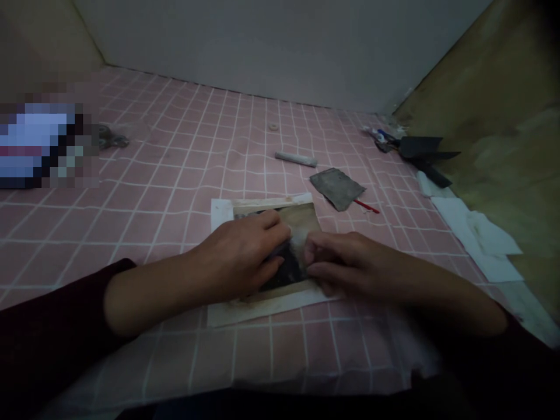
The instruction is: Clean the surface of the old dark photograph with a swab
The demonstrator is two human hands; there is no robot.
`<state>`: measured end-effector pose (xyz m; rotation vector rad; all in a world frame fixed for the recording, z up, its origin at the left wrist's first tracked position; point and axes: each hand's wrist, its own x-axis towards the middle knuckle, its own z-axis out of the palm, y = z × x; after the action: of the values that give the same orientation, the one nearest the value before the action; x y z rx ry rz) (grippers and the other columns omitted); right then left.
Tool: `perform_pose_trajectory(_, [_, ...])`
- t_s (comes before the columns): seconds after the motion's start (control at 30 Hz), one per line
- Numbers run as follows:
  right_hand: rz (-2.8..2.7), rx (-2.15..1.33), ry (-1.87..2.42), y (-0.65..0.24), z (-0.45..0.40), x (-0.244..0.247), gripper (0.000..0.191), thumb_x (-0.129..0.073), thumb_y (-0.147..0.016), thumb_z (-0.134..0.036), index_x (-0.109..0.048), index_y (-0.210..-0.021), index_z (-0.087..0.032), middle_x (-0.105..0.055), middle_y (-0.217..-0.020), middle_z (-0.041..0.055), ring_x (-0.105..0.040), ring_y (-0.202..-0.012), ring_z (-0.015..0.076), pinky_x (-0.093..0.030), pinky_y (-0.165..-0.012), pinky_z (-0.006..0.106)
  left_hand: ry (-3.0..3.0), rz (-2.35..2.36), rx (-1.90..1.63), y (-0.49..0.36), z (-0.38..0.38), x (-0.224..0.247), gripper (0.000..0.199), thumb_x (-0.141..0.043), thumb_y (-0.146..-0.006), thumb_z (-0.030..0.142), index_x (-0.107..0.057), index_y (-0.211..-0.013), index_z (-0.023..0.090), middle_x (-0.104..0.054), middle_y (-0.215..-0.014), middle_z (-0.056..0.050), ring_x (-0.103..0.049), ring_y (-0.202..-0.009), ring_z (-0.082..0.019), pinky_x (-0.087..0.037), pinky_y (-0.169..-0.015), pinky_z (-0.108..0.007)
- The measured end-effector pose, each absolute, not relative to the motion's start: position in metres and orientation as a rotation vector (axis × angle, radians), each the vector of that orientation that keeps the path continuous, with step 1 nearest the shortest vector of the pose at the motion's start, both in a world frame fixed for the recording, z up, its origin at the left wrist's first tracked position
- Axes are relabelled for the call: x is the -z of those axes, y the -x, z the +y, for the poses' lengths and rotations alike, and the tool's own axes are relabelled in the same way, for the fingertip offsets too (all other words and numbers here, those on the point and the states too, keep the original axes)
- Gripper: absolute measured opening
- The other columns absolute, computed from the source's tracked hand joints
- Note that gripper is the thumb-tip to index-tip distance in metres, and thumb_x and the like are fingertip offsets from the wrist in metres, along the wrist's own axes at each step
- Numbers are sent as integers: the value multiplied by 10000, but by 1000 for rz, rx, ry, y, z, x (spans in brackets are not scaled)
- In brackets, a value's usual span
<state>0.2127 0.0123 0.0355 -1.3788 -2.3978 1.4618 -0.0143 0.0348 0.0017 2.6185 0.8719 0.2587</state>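
Note:
A picture with a dark area and a pale brown area (301, 217) lies on a white sheet (221, 315) near the front of the table. My left hand (247, 251) rests over the picture's left and middle part, its fingers curled round something I cannot make out. At the picture's right edge is my right hand (339, 262), with thumb and fingers pinched together; what is between them is too small to tell. A gap separates the two hands, and the picture's dark part shows between them.
Beyond the picture lie a grey cloth-like square (336, 188), a thin red stick (367, 206), a grey tube (296, 158) and a small ring (273, 126). Dark tools (422, 149) and white papers (481, 233) line the right side. A blurred-out screen (32, 140) is at left.

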Motion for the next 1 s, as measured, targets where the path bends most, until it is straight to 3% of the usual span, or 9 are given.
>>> perform_pose_trajectory(0.47, [-2352,-1587,1242,-207,12,-32,79,-477,-924,-158,-491,-860,-200,-606,-690,-46,-527,-590,86,-411,-560,199,-2608,883,-253,14,35,-2,112,-541,-855,201,-549,-961,167,-507,-979,-37,-523,-789,-153,-395,-626,-273])
perform_pose_trajectory(1.0, [-2360,-1511,1412,-211,14,-34,70,-475,-932,-174,-478,-867,-200,-597,-627,-48,-547,-584,104,-419,-575,221,-2614,875,-244,15,34,-3,156,-518,-876,218,-550,-1018,163,-508,-998,-41,-529,-805,-163,-399,-636,-287])
